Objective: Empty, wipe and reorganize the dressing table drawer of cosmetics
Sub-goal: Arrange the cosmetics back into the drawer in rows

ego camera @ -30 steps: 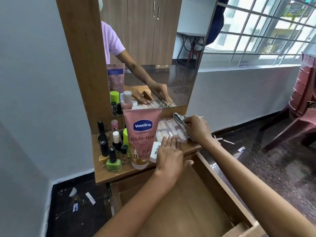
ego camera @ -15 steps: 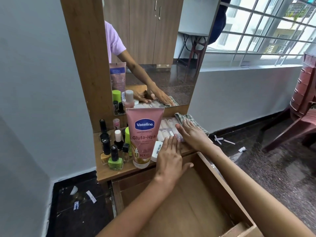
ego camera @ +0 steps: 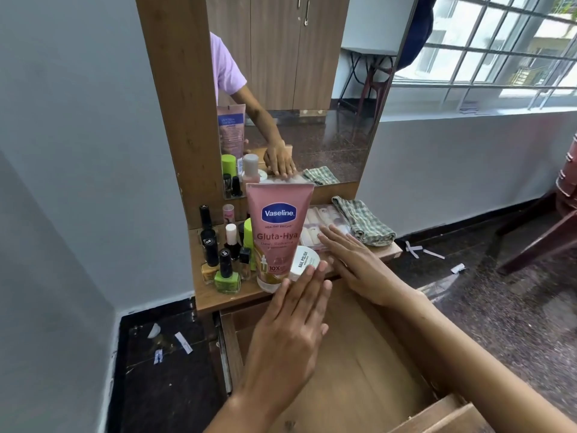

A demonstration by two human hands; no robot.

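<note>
The pink lotion tube [ego camera: 278,235] standing cap-down on the dressing table carries a blue badge reading "Vaseline", with "HEALTHY BRIGHT" in small letters under it, then "Gluta-Hya" in large letters, a fainter line that seems to read "Dew Radiance", and "10X" near its base. The white round tub [ego camera: 304,259] leaning against the tube reads "NAIL POLISH" on its side; the smaller line beneath is too small to read.

one head view, close, looking forward and down at the dressing table [ego camera: 218,300].
</note>
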